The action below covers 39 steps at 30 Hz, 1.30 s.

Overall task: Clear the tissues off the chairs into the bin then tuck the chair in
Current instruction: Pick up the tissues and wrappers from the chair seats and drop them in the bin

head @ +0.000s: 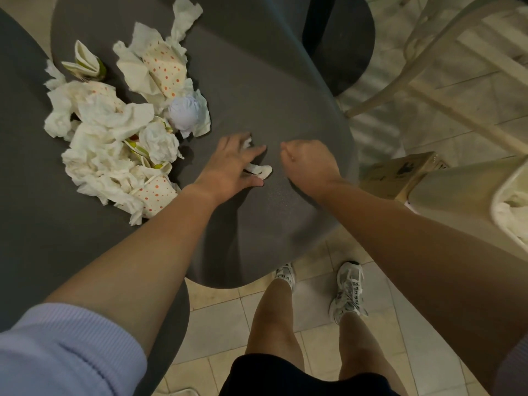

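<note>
Head camera looks steeply down, close over the dark chair seat (271, 90) and floor (311, 304)

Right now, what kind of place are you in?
Probably a cafe or dining area: dark chairs, a pile of used tissues on one, a cream bin beside it, and a tiled floor.

Dim, warm indoor light, wide-angle view.
Striped light fell across the floor (371, 121) at upper right; the dark seat (271, 90) swallowed detail. Straight lines bowed toward the frame edges, and the sleeve (63, 352) at lower left was soft.
</note>
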{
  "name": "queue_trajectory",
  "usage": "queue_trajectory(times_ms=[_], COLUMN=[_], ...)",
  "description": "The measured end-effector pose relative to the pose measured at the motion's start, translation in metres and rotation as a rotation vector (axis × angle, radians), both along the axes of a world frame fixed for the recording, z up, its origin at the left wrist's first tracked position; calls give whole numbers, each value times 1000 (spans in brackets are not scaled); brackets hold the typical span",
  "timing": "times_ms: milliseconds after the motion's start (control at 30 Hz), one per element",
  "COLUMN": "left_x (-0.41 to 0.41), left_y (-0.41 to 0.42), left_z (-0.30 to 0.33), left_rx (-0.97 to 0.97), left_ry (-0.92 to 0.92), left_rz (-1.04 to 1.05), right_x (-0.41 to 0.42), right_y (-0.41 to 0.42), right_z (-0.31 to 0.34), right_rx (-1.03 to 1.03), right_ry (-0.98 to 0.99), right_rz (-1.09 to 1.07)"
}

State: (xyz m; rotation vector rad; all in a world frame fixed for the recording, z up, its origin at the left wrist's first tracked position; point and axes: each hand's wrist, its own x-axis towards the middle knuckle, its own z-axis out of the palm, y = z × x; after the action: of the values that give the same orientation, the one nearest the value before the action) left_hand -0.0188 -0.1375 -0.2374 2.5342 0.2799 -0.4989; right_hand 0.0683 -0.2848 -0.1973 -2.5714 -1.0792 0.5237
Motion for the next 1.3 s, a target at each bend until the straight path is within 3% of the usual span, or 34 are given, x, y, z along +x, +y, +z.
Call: queue_trajectory(times_ms=[100, 300, 500, 867, 1100, 1300], left_x=[-11, -10, 8, 63, 90, 112], left_y=[-8, -21, -46, -166, -270, -347], left_z=[0, 11, 44, 82, 96, 101], left_rx=[-19, 96, 94, -122, -278, -266], left_ry=[-65, -144, -265, -371, -604, -576], left_rz=[7, -148, -104, -195, -203, -299], right_x=[0, -1, 3, 17, 25, 29], right_y=[-8, -22, -55, -179, -289, -377], right_z=[1, 6, 15, 34, 59, 62], right_rx=[31, 102, 186, 387, 450, 471], right_ry=[148, 209, 359, 20, -3, -11], right_rz=[-219, -147, -274, -316, -498, -655])
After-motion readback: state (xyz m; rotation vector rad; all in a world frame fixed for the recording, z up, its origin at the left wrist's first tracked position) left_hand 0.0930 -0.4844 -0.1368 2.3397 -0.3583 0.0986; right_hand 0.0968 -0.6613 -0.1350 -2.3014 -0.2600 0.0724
